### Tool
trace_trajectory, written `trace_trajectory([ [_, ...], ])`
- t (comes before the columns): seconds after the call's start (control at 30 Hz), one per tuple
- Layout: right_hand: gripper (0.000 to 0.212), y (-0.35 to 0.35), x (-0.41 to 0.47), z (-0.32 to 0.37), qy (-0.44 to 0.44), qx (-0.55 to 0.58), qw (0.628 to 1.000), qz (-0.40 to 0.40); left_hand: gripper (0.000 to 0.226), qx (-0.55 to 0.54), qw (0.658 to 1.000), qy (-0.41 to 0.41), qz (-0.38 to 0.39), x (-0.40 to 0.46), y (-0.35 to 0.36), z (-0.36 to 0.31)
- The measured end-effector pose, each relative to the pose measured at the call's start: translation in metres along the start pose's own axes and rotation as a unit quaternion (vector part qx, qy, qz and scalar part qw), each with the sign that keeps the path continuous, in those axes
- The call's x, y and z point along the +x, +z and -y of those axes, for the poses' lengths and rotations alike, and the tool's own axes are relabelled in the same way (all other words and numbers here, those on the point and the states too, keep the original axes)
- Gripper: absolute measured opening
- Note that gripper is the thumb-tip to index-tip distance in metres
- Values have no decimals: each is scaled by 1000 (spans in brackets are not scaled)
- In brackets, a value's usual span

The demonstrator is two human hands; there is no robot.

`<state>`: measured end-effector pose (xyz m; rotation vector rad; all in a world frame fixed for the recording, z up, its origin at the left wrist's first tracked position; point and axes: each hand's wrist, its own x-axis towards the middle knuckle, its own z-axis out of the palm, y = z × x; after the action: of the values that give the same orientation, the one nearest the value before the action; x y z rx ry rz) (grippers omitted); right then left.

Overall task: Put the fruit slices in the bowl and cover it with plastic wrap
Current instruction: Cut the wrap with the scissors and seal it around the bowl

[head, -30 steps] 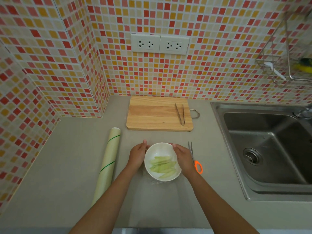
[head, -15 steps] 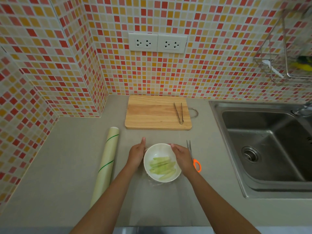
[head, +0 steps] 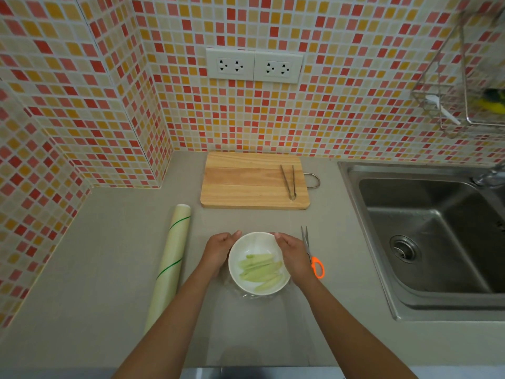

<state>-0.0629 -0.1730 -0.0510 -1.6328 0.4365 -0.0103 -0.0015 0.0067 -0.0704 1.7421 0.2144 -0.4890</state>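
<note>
Glossy white bowl point(head: 259, 262); matt grey counter point(head: 95, 269); wooden board point(head: 246, 184); brushed steel sink point(head: 426, 236).

The right hand point(head: 293, 255) hides part of the scissors point(head: 311, 255) and the bowl point(head: 258, 262) rim. The wire rack point(head: 464, 86) and sink point(head: 426, 242) run off the right edge

White bowl point(head: 247, 246) of green fruit slices point(head: 261, 270), left hand point(head: 218, 251) and right hand point(head: 293, 254) cupping its sides

Your near counter point(head: 95, 283) lies open; wrap roll point(head: 170, 263) blocks left, scissors point(head: 311, 255) right, cutting board point(head: 254, 181) far.
</note>
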Motion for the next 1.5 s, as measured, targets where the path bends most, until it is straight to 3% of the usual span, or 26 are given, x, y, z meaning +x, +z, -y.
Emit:
trace_trajectory([
  [0.17,28,4,1,-2,7,13,1000,-19,45,54,998,15,-38,0,7,-2],
  [0.3,28,6,2,-3,14,12,999,-29,14,118,988,62,-74,1,4,-6],
  [0.37,27,6,2,-2,21,18,999,-32,20,154,983,68,-80,1,2,-8],
  [0.5,27,5,-1,3,30,37,999,-27,28,339,930,84,-116,-5,-3,-8],
  [0.57,28,5,-2,5,36,56,998,-23,20,288,935,127,-162,-13,-2,-11],
  [0.63,27,2,-2,7,46,82,995,-29,25,167,948,188,-197,-23,0,-13],
  [0.7,27,-2,0,10,41,94,994,-40,36,37,967,194,-160,-35,4,-14],
  [0.83,26,-5,3,13,41,133,990,10,57,-119,987,94,-49,-44,23,-3],
  [1.03,28,-2,2,6,57,120,988,76,73,-201,979,-5,23,-30,28,-1],
  [1.17,26,8,-6,4,50,142,988,19,85,-122,988,7,92,-19,13,-18],
  [1.37,28,19,-10,-2,43,67,983,-165,82,-167,979,55,-101,-20,0,-22],
  [1.43,28,15,-4,3,-4,-1,985,-173,83,-189,968,73,-147,-35,5,-11],
  [1.5,27,9,5,13,-27,-27,992,-120,74,-183,969,74,-150,-47,15,-1],
])
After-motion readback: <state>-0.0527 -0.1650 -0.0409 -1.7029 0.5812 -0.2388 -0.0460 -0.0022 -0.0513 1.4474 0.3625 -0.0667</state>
